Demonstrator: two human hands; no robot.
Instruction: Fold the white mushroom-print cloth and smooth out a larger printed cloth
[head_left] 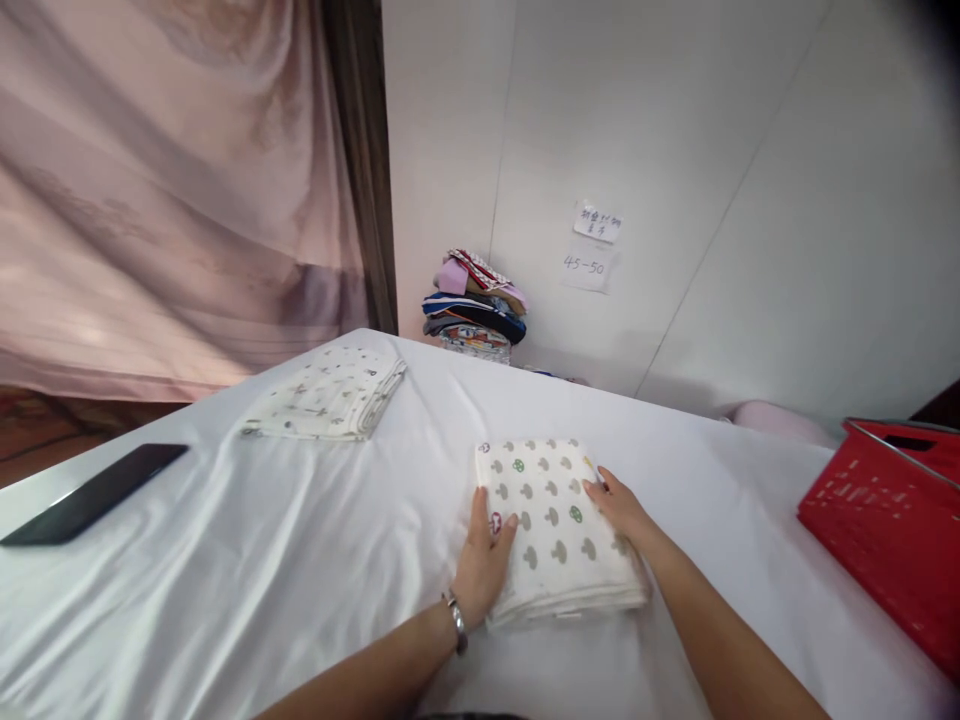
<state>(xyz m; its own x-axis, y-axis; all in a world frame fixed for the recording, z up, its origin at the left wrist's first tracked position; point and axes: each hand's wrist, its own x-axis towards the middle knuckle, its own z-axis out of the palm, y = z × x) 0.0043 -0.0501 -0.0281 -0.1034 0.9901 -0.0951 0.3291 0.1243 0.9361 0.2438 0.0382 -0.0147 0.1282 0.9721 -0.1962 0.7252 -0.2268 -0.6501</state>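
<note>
A folded white cloth with grey and green mushroom prints [551, 520] lies on the white sheet-covered table [300, 580] in front of me. My left hand [484, 560], a silver bracelet on its wrist, rests flat on the cloth's left edge with fingers stretched out. My right hand [615, 502] lies on the cloth's right edge, fingers extended along it. Neither hand grips anything.
A second folded patterned cloth [326, 395] sits at the far left of the table. A dark phone [94, 492] lies at the left edge. A red plastic basket [889, 530] stands at the right. A stack of folded clothes [474, 305] is piled against the back wall.
</note>
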